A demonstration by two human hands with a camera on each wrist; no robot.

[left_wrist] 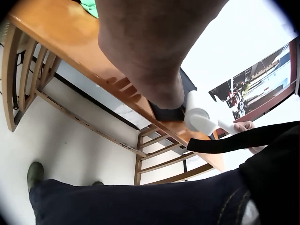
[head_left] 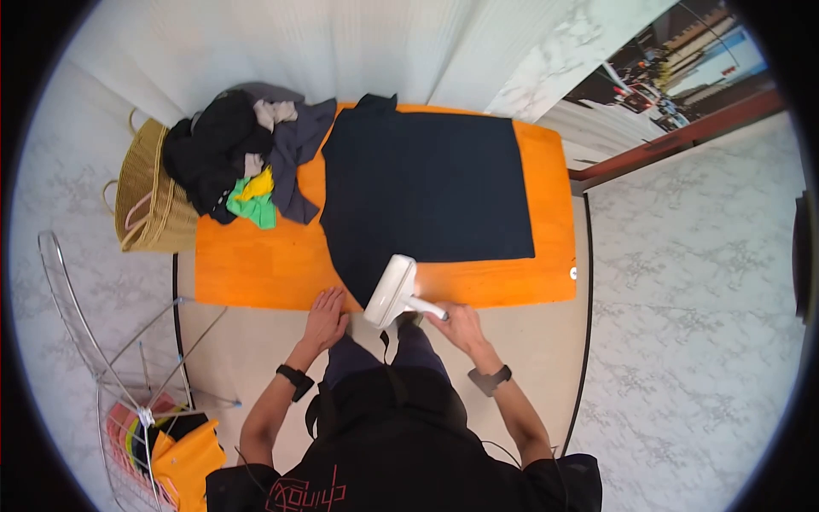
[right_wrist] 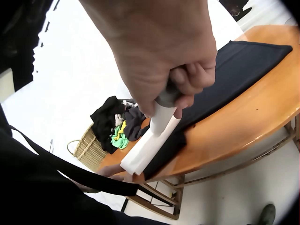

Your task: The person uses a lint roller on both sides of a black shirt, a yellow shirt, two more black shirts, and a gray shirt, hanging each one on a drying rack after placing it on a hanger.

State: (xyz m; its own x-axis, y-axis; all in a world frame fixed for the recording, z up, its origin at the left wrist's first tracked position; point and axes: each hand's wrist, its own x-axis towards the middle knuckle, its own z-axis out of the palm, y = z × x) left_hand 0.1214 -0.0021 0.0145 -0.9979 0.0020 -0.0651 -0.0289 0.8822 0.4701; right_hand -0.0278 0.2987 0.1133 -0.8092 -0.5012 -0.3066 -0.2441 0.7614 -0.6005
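A dark T-shirt [head_left: 426,188] lies spread flat on the orange wooden table [head_left: 256,273], one sleeve reaching the near edge. My right hand [head_left: 463,327] grips the grey-ended handle of a white lint roller [head_left: 394,288]. The roller's broad head is over the end of that sleeve at the table's near edge. In the right wrist view, fingers [right_wrist: 192,77] curl around the handle. Left of the sleeve, my left hand [head_left: 327,321] rests on the table edge with fingers extended; in the left wrist view, the wrist hides most of them.
A heap of dark clothes [head_left: 217,141] with green and yellow pieces lies at the table's left end, beside a woven basket [head_left: 158,213]. A wire rack [head_left: 145,416] with an orange cloth [head_left: 188,461] stands at lower left. A curtain [head_left: 341,51] hangs behind the table.
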